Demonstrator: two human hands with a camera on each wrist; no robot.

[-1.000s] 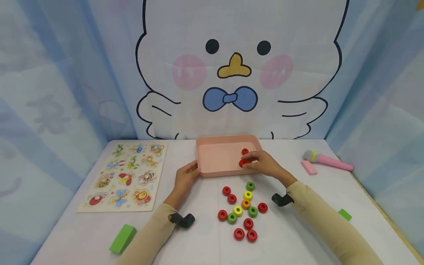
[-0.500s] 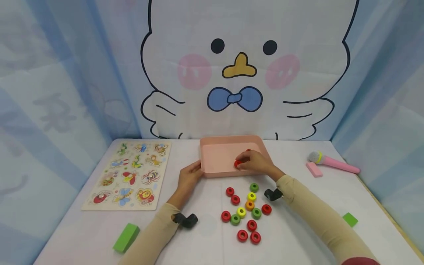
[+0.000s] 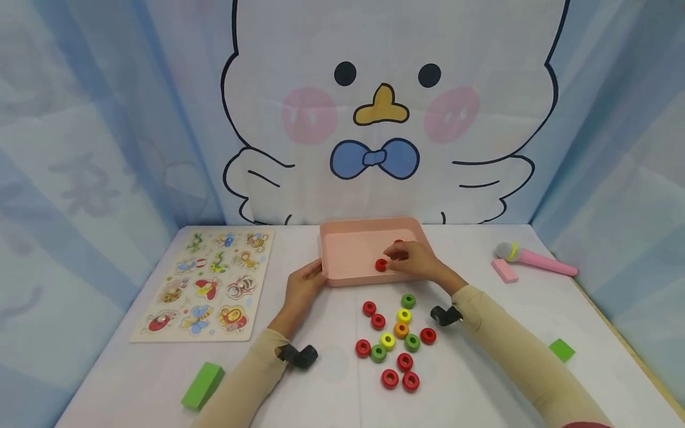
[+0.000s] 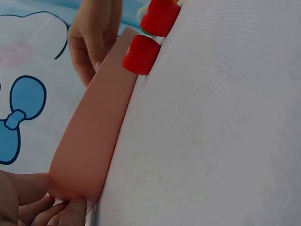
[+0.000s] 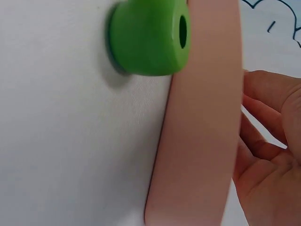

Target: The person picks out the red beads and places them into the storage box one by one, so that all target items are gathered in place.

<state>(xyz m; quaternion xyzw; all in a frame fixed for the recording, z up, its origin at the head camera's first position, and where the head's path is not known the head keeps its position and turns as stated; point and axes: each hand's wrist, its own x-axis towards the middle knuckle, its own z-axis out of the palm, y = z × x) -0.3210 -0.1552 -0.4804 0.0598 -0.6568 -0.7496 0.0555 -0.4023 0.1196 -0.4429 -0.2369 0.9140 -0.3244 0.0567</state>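
Note:
In the head view a pink tray (image 3: 348,277) lies at the back of the white table. My left hand (image 3: 301,291) grips its near left corner, and the left wrist view shows fingers bent against the tray wall (image 4: 91,127). Over the tray's right side is my right hand (image 3: 420,261), its thumb and index finger spread just right of a red ring bead (image 3: 380,265) on the tray floor. Another red bead (image 3: 398,242) is mostly hidden behind that hand. In the right wrist view the tray wall hides the fingertips (image 5: 270,89) partly.
Several red, green, yellow and orange ring beads (image 3: 401,330) are scattered before the tray. An insect puzzle board (image 3: 206,285) lies left, with a green block (image 3: 203,385) nearer. At right are a toy microphone (image 3: 540,260), a pink block (image 3: 505,271) and a green piece (image 3: 562,350).
My right hand has moved a red bead leftward in the tray, then let go and drawn back slightly to the right. The left hand keeps its grip on the tray.

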